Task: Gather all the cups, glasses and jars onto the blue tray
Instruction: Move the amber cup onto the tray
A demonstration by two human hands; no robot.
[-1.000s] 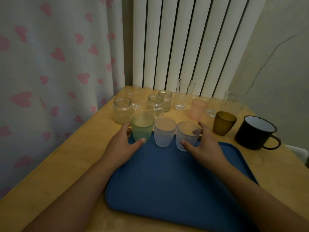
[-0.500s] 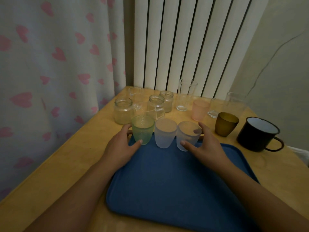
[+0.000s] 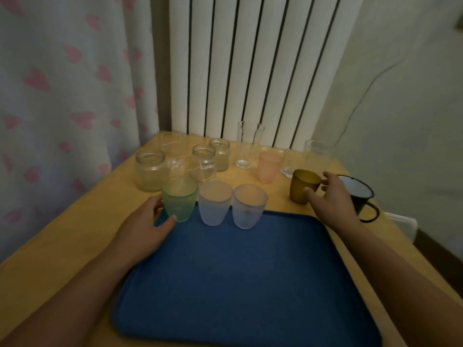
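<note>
While left hand (image 3: 142, 227) stays cupped on textured green glass tumbler (image 3: 179, 198), right hand (image 3: 332, 199) gone from frosted pale-blue cup (image 3: 248, 206), fingers now open around amber plastic cup (image 3: 303, 185).

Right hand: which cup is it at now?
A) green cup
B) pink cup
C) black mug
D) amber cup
D: the right hand is curled around the amber cup, thumb at its front and fingers behind it, just off the blue tray; the left hand has the green cup.
</note>
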